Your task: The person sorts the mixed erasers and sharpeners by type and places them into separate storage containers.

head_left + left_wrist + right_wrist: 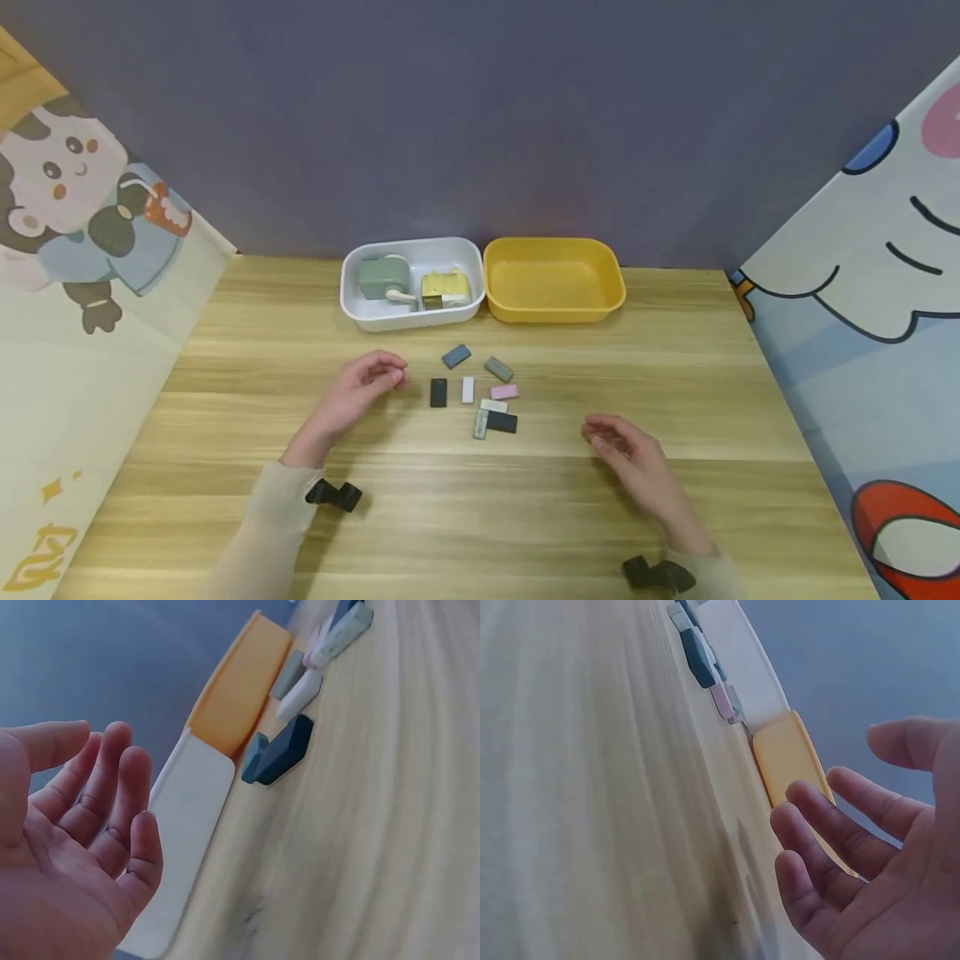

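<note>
Several small flat blocks lie in a cluster on the wooden table (225,392): a black one (438,392), a white one (468,389), a blue one (456,356), a grey one (498,368), a pink one (504,392) and a dark one (501,422). My left hand (369,385) hovers just left of the black block (283,752), fingers loosely curled, holding nothing. My right hand (626,450) hovers to the right of the cluster, fingers relaxed and empty. The wrist views show each palm (67,847) (877,870) bare.
A white bin (411,282) at the back holds a green device (382,277) and a yellow one (444,288). Beside it stands a yellow bin (553,279) with nothing visible inside. Cartoon-printed panels wall the table's left and right sides.
</note>
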A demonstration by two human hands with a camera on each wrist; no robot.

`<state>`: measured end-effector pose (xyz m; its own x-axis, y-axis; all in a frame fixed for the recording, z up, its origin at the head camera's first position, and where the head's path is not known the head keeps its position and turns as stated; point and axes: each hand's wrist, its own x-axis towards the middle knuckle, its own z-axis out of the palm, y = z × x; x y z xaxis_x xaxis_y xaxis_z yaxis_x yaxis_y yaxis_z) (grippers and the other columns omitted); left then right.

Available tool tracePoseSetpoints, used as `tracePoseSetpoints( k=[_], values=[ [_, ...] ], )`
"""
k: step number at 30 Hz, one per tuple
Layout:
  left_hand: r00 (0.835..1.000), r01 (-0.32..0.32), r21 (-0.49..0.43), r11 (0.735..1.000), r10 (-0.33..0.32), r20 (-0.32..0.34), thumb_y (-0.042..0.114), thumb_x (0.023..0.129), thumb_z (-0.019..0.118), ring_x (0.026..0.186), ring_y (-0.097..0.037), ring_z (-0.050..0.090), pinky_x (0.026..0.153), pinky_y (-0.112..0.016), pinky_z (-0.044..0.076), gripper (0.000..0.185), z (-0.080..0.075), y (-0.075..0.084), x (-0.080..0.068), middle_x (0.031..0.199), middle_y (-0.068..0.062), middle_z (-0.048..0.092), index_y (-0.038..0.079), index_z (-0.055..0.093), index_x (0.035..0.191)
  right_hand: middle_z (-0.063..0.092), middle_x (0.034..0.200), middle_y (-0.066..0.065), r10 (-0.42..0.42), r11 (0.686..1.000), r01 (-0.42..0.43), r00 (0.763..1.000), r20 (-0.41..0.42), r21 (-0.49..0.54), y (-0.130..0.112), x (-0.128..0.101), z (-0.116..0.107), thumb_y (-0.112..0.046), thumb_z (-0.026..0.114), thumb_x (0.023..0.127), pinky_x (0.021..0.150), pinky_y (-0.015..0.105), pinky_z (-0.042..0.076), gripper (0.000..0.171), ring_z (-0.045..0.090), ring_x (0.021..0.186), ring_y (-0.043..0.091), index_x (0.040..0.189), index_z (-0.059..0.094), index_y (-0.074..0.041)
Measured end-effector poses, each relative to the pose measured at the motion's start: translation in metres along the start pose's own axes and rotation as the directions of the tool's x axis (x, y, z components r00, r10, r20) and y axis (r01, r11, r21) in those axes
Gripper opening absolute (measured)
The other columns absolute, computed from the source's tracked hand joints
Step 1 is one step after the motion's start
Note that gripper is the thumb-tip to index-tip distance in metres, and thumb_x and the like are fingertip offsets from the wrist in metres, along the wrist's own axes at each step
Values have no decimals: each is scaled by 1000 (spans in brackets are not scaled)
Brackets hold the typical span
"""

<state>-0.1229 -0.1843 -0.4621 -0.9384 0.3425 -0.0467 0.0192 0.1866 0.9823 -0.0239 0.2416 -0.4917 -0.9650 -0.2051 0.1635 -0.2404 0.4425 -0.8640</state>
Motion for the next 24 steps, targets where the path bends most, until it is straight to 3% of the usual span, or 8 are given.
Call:
tracePoseSetpoints(
  k=[5,10,17,24],
  values=[
    [999,5,-75,997,-9,-50,9,102,55,96,-27,65,85,-31,54,32,4,-10,-17,110,-33,62,-16,53,121,71,112,9,-10,998,11,1000,20,-58,2,10,-2,-5,60,99,85,23,52,24,67,100,21,122,63,2],
    [995,44,-132,990,-55,-83,11,103,53,88,-16,64,79,-33,55,33,8,-23,-29,105,-26,65,-18,51,121,71,111,9,-9,996,15,997,72,-84,9,16,-3,-7,62,99,85,26,53,24,67,99,18,121,64,1],
    [989,106,-139,985,-119,-87,13,105,51,91,-19,65,83,-31,54,31,10,-34,-37,107,-22,66,-14,54,119,71,112,5,-6,988,24,992,123,-150,12,31,-2,-12,62,100,85,31,54,24,67,98,18,121,66,-2],
    [985,115,-134,984,-130,-112,14,105,50,93,-22,65,85,-32,54,31,9,-35,-39,109,-24,65,-12,54,121,71,112,1,21,987,1,991,136,-162,6,52,11,-16,63,99,86,37,54,24,66,100,17,121,67,-5]
  ],
)
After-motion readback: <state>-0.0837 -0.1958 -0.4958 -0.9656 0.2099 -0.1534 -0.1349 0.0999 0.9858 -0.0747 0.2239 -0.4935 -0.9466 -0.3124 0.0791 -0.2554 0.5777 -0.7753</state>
